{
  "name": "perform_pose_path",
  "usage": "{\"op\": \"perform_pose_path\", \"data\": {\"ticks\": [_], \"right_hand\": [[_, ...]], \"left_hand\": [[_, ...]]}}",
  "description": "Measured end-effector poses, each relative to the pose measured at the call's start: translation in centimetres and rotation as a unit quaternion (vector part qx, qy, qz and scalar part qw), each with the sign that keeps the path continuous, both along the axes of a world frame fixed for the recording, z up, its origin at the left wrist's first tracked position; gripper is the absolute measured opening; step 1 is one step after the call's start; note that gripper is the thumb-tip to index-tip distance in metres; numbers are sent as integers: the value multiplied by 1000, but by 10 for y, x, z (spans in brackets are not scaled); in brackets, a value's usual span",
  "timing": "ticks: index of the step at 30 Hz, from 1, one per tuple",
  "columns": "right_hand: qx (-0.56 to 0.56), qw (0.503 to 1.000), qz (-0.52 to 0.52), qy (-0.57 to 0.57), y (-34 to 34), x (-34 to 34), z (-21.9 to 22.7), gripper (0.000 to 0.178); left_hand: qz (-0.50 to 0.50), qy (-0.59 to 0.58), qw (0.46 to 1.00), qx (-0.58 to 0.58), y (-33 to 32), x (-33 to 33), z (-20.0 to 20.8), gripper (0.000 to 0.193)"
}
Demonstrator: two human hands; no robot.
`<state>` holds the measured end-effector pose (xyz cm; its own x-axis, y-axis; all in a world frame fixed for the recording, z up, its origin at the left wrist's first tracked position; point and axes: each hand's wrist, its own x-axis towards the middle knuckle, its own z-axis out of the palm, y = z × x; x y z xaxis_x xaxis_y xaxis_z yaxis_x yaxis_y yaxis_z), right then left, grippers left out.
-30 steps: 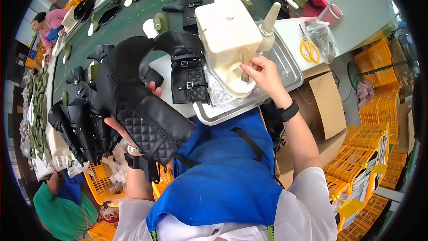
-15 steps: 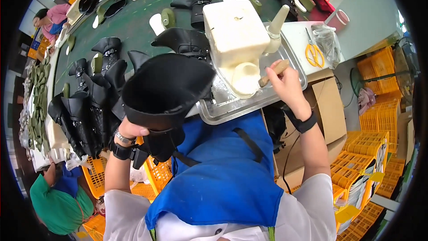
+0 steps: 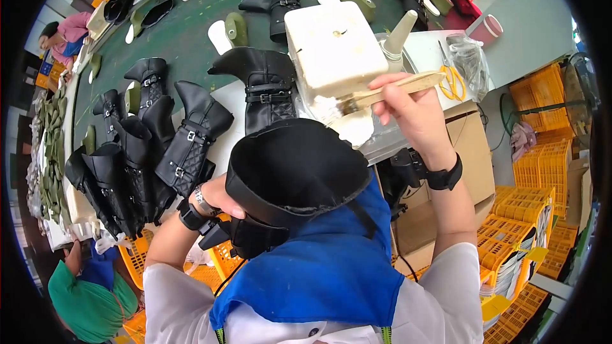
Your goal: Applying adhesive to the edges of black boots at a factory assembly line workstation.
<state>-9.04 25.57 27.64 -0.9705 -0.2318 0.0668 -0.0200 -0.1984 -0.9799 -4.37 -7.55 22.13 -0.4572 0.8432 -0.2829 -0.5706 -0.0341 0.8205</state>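
Black boot [image 3: 287,175], opening up, over a blue apron [image 3: 331,255]; the left hand's [image 3: 222,196] fingers grip it; the right hand's [image 3: 409,105] fingers pinch a wooden-handled brush [image 3: 364,99], its white-coated tip now brought nearer the boot's rim, so apparently loaded; beyond, a white container [image 3: 335,41], green bench [image 3: 185,44].

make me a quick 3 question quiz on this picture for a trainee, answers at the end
1. Which hand holds the brush?
2. True or false: the left hand is holding scissors.
3. How is the held black boot's opening turned?
A) Down to the floor
B) Up, so the camera sees inside
C) Hidden under the apron

Key:
1. The right hand.
2. False: the left hand holds the boot; the scissors lie on a white surface.
3. B
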Motion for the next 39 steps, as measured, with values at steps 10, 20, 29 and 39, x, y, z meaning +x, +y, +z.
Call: {"op": "perform_pose_path", "data": {"ticks": [10,20,29,39], "right_hand": [[201,961,26,187,-11,8,11,12],[231,963,-31,139,-17,10,10,11],[280,952,-13,126,-23,-8,10,15],[174,985,-3,4,-23,-3,24,20]], "left_hand": [[13,133,991,-13,-19,2,-10,69],[-9,546,831,-106,0,-6,17,83],[172,434,875,-125,11,12,25,94],[200,583,754,-227,10,17,34,74]]}}
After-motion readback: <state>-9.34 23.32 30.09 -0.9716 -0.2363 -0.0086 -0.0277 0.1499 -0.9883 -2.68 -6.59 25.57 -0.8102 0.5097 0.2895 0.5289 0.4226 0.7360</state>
